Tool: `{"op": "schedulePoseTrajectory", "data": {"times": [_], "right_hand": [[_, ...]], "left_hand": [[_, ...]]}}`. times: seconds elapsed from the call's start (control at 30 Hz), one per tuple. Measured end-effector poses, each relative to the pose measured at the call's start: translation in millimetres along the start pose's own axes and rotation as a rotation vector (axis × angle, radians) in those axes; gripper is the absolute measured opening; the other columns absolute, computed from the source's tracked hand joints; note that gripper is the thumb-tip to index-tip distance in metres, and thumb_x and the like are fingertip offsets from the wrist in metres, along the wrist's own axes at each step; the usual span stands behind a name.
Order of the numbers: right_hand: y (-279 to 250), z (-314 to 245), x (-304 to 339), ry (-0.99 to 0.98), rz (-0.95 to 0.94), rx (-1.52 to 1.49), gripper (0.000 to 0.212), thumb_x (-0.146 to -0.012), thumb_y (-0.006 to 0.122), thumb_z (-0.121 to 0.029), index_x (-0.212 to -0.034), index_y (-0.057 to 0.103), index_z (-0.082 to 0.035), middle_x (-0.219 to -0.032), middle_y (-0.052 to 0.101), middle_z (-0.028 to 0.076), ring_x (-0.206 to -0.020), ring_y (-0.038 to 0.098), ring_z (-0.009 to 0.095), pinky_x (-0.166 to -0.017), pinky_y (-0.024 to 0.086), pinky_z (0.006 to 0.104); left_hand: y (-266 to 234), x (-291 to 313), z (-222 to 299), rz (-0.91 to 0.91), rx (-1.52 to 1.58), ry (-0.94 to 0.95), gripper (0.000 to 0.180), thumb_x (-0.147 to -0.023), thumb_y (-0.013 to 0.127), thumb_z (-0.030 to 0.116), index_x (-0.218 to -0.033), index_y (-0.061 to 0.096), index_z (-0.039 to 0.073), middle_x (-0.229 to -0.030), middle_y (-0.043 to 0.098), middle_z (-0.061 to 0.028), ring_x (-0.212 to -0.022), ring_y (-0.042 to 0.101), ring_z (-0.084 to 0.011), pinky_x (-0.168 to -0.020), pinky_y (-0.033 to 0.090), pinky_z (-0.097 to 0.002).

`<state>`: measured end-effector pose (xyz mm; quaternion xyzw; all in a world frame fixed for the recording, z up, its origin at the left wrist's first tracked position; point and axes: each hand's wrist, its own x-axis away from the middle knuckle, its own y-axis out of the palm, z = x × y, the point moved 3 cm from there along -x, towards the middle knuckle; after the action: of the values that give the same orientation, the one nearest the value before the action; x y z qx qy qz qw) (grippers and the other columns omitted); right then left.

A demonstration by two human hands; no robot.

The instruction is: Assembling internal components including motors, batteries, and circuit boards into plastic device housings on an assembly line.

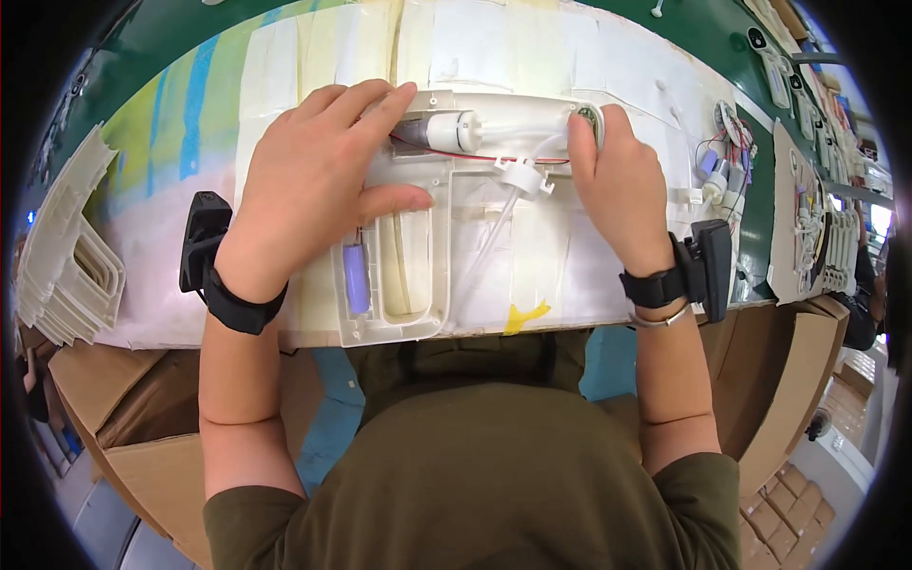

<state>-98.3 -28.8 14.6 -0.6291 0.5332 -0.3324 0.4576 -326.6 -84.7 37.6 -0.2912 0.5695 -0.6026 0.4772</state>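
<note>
A white plastic housing half [440, 275] with a loop-shaped handle lies on the table before me. My left hand [328, 166] spans its upper left part, fingers over the top and thumb on the handle, gripping it. By those fingertips sits a grey motor with a white cylindrical end [454, 132], and a red and black wire runs right from it. A purple cylindrical battery cell [355, 280] lies in the handle's left side. My right hand [616, 176] pinches a small round circuit board [591, 123] at the housing's right end. Below hangs a white tube fitting [522, 177] with clear tubing.
Stacked white housing shells [71, 247] stand at the left. At the right lies a wired assembly [725, 171], with a board of parts [798, 209] beyond. Cardboard boxes [157, 465] flank me below the table edge. Yellow tape [526, 316] sticks to the front edge.
</note>
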Motion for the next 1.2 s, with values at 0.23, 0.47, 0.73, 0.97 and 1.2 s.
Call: {"op": "schedulePoseTrajectory", "data": {"times": [0.23,0.47,0.73,0.97,1.2], "right_hand": [[0,14,-21,-0.203,-0.145,-0.138,0.036,-0.09,0.048,-0.032,-0.081,0.052,0.003,-0.068,0.06,0.027,-0.063,0.059,0.044,-0.059,0.049,0.0474],[-22,-8,-8,-0.129,-0.168,0.078,0.038,-0.09,0.046,-0.032,-0.082,0.052,0.005,-0.07,0.06,0.028,-0.069,0.059,0.046,-0.065,0.049,0.048],[-2,12,-10,-0.069,-0.197,-0.046,0.034,-0.088,0.05,-0.028,-0.082,0.05,0.005,-0.072,0.059,0.027,-0.067,0.059,0.041,-0.057,0.049,0.045],[-8,19,-26,-0.225,-0.39,-0.142,0.03,-0.09,0.049,-0.026,-0.084,0.05,0.003,-0.084,0.058,0.027,-0.07,0.058,0.039,-0.061,0.048,0.046],[-47,-16,7,-0.564,0.157,-0.053,0.037,-0.071,0.075,-0.027,-0.095,0.058,-0.006,-0.095,0.061,0.015,-0.08,0.058,0.029,-0.068,0.047,0.036]], "left_hand": [[-1,4,0,-0.035,0.006,-0.043,0.07,-0.067,0.074,0.041,-0.123,0.053,0.006,-0.118,0.057,-0.0099,-0.105,0.055,-0.0291,-0.086,0.047,-0.037],[3,6,2,-0.018,-0.008,-0.046,0.07,-0.067,0.073,0.043,-0.124,0.053,0.007,-0.119,0.057,-0.0099,-0.105,0.055,-0.0296,-0.087,0.047,-0.0369],[4,4,3,0.014,0.053,0.004,0.069,-0.065,0.075,0.039,-0.121,0.055,0.006,-0.113,0.058,-0.0091,-0.101,0.056,-0.0282,-0.083,0.048,-0.0357],[2,5,4,0.046,0.034,0.007,0.067,-0.064,0.076,0.039,-0.119,0.056,0.006,-0.111,0.059,-0.0086,-0.098,0.057,-0.0273,-0.081,0.049,-0.0352],[-11,12,12,0.078,0.102,0.004,0.068,-0.067,0.075,0.036,-0.123,0.052,0.006,-0.121,0.054,-0.0102,-0.108,0.051,-0.0309,-0.093,0.04,-0.0416]]}}
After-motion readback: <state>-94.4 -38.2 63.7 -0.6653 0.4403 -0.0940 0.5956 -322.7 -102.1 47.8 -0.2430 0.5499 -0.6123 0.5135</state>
